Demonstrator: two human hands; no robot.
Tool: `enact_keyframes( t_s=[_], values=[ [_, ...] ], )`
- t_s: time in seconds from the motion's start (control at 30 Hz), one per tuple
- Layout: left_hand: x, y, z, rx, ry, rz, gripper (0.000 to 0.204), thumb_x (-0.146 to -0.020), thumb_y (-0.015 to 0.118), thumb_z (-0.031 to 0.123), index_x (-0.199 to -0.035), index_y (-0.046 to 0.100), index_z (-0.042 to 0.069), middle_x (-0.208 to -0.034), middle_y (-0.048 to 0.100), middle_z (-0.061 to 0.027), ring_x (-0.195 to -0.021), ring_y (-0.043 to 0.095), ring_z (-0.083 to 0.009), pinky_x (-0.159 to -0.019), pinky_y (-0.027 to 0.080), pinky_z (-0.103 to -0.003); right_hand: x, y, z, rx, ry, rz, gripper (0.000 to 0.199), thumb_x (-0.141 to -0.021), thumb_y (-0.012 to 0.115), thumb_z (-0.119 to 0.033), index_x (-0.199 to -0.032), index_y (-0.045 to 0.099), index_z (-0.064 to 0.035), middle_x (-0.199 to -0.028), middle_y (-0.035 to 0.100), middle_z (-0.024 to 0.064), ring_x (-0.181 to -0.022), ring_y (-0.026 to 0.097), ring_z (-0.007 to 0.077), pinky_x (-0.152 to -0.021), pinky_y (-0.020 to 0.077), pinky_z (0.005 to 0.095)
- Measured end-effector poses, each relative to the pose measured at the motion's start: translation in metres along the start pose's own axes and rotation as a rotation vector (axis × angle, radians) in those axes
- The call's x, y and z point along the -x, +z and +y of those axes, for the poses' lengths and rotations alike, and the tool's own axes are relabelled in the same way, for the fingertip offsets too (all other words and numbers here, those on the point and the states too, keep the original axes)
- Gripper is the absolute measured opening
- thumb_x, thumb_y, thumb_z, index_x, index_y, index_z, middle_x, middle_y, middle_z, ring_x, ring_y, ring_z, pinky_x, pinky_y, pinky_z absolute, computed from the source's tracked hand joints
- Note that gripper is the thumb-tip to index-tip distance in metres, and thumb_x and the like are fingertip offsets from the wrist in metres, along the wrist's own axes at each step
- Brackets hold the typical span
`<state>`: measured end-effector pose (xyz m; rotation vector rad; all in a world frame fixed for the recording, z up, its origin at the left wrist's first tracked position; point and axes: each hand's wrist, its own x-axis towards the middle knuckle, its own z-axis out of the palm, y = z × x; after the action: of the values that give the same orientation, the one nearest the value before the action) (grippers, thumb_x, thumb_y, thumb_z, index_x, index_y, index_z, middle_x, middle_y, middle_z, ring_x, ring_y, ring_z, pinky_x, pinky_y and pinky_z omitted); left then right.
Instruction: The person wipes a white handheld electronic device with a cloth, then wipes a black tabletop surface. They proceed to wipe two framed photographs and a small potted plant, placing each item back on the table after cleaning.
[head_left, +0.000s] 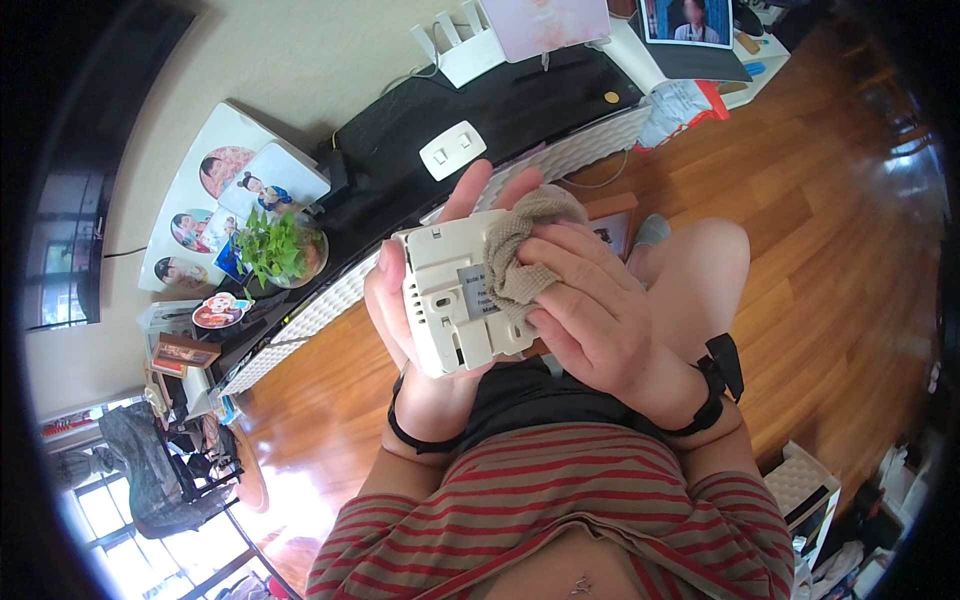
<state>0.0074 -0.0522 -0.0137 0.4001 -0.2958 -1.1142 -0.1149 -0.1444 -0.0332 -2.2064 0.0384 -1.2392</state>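
Above my lap, my left hand [388,300] is wrapped round a cream plastic device [435,265] with its underside up. Slots, vents and a grey label show on that side. My right hand [595,310] grips a bunched grey-brown cloth [508,268] and presses it against the device's right part, covering some of the label. Beyond my left fingertips, a flat white plastic plate [453,151] with two small raised squares lies on the black cabinet top [390,135].
A leafy plant in a glass bowl [275,250], picture boards [225,190] and a small framed photo [185,352] stand at left. A white router [465,55] stands at the back beside a pink panel [550,25]. Wooden floor [800,190] spreads to the right.
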Motion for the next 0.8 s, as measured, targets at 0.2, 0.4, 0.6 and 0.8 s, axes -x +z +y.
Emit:
enact_keyframes(
  t_s=[0.2,0.4,0.6,0.8],
  values=[
    [0.001,0.002,-0.009,-0.082,-0.036,0.087,0.095,-0.084,0.052,0.064,-0.148,0.028,-0.002,-0.151,0.026,-0.0313,-0.135,0.037,-0.0412,-0.112,0.031,-0.048,0.006,0.003,0.003,0.028,0.035,0.051,0.026,-0.075,0.071,-0.007,-0.099,0.063,0.0007,-0.111,0.064,0.0158,-0.107,0.061,0.0354,-0.093,0.0495,0.0448],
    [0.002,0.0,-0.011,-0.024,-0.025,0.048,0.094,-0.087,0.041,0.068,-0.148,0.027,-0.002,-0.15,0.025,-0.0349,-0.134,0.038,-0.0418,-0.113,0.029,-0.047,0.011,-0.001,0.005,0.016,0.038,0.057,0.026,-0.078,0.069,-0.007,-0.101,0.062,-0.0003,-0.113,0.062,0.0157,-0.108,0.06,0.0349,-0.093,0.0489,0.0455],
    [0.003,-0.004,-0.015,-0.18,-0.04,0.039,0.094,-0.087,0.046,0.066,-0.148,0.027,-0.003,-0.151,0.025,-0.0322,-0.135,0.037,-0.0395,-0.113,0.03,-0.046,0.013,0.003,0.002,-0.036,0.076,0.048,0.024,-0.08,0.068,-0.008,-0.102,0.062,-0.0023,-0.115,0.062,0.0152,-0.106,0.06,0.0345,-0.091,0.0489,0.0436],
    [0.002,-0.003,-0.011,0.003,-0.068,0.032,0.095,-0.086,0.044,0.067,-0.149,0.026,-0.002,-0.151,0.024,-0.0322,-0.136,0.037,-0.0404,-0.112,0.03,-0.047,0.002,-0.014,-0.001,-0.719,0.587,0.13,0.023,-0.091,0.056,-0.016,-0.106,0.061,0.0005,-0.114,0.062,0.0171,-0.107,0.061,0.0294,-0.092,0.0479,0.0375]
  ],
)
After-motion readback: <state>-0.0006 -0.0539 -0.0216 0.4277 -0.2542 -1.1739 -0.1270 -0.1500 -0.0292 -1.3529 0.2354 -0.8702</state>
